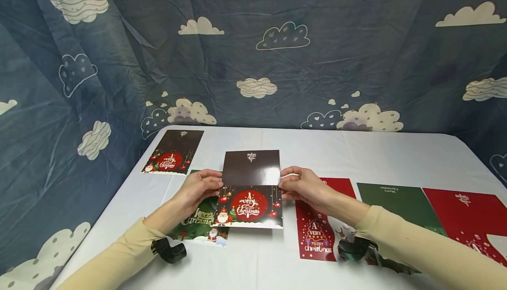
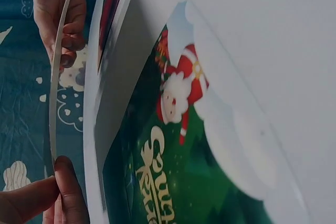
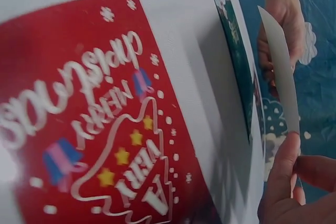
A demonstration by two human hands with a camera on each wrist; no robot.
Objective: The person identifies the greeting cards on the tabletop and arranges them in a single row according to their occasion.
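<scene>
Both hands hold an unfolded Christmas card [image 1: 250, 169] up off the table, its dark brown half above and its half with a red "A very Merry Christmas" circle below. My left hand [image 1: 201, 187] pinches the left edge near the crease, thumb and fingers on either side in the left wrist view. At the opposite edge, my right hand [image 1: 301, 184] pinches it the same way. Below the left hand a green Christmas card [image 1: 198, 224] lies flat, partly covered by the held card. Under the right forearm lies a red card [image 1: 313, 228] with a tree drawing.
A matching dark brown card [image 1: 172, 151] lies at the far left of the white-covered table [image 1: 261, 263]. On the right lie another green card [image 1: 400, 202] and another red card [image 1: 467, 215], partly behind the right sleeve. A cloud-printed blue cloth [image 1: 245, 61] hangs behind the table.
</scene>
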